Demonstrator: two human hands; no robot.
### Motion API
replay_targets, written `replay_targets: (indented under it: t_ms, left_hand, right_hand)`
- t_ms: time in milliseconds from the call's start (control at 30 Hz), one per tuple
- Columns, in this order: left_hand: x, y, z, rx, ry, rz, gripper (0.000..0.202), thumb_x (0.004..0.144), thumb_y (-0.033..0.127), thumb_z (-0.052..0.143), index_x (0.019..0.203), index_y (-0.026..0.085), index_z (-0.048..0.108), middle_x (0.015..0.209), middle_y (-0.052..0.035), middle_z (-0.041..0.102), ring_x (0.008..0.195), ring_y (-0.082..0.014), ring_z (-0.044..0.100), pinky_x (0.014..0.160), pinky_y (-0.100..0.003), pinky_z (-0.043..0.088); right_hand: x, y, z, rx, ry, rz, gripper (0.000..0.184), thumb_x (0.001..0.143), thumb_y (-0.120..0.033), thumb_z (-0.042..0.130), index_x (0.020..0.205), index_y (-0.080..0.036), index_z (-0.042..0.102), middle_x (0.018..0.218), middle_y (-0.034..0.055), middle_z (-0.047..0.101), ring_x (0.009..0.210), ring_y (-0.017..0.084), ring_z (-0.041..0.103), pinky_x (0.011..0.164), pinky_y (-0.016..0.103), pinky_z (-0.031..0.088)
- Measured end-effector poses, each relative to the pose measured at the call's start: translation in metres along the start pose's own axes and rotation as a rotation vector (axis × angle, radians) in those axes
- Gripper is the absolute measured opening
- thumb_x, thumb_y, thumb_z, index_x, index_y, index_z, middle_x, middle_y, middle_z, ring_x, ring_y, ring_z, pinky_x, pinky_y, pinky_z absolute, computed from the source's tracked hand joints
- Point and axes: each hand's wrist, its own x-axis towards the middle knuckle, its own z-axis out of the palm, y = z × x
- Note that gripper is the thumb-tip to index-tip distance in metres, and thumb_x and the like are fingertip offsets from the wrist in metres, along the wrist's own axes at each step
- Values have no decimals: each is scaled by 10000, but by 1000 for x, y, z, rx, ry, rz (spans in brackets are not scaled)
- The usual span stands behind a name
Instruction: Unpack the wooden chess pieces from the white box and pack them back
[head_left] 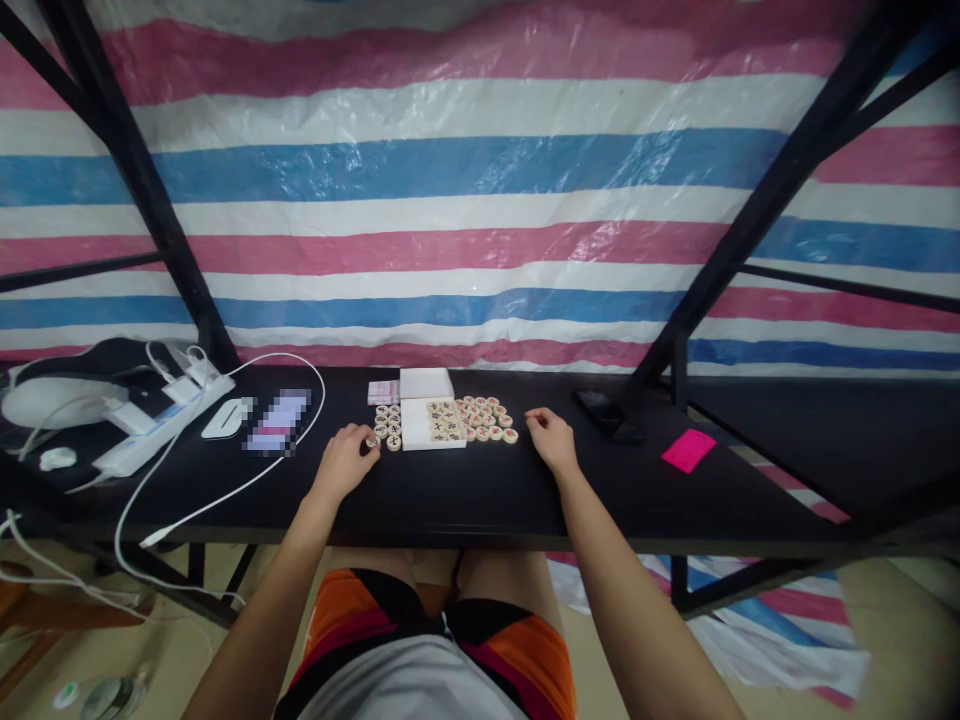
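Note:
My left hand is at the left end of a group of Chinese chess pieces; its thumb and fingers close on one round piece. Right of that group lies an open white box, with black-marked pieces lined up in its right part. Red-marked pieces sit in rows against the box's right side. My right hand rests on the table just right of those red pieces, fingers curled in and apart from them, with nothing visible in them.
Behind the box stands its white lid, beside a pink-and-white packet. A phone, a white cable and a power strip lie left. To the right are a black phone and pink sticky notes. Black posts frame the table.

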Motion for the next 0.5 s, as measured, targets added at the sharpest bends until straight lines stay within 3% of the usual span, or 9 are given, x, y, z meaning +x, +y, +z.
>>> replay_targets:
  t_ms: [300,400,500]
  left_hand:
    - [-2,1,-1,-15,-18,44,110,839,244,537,893,206,625,854,-35,587,855,-194,573,771,-298,430]
    - [0,4,-1,-36,25,37,139,841,256,529,920,201,629,820,-31,588,836,-196,571,765,-308,434]
    - [-3,21,-14,-184,102,64,164,862,281,502,894,196,638,791,-32,594,827,-192,573,784,-321,450]
  right_hand:
    - [1,2,1,0,-3,3,265,714,-325,465,841,-210,667,843,48,699,784,198,621,757,304,434]
    - [0,2,1,-4,-5,-6,273,714,-330,461,848,-210,665,849,49,699,789,198,621,754,300,431]
    - [0,1,1,-7,0,2,275,709,-329,463,850,-208,667,843,49,699,781,198,620,753,301,431]
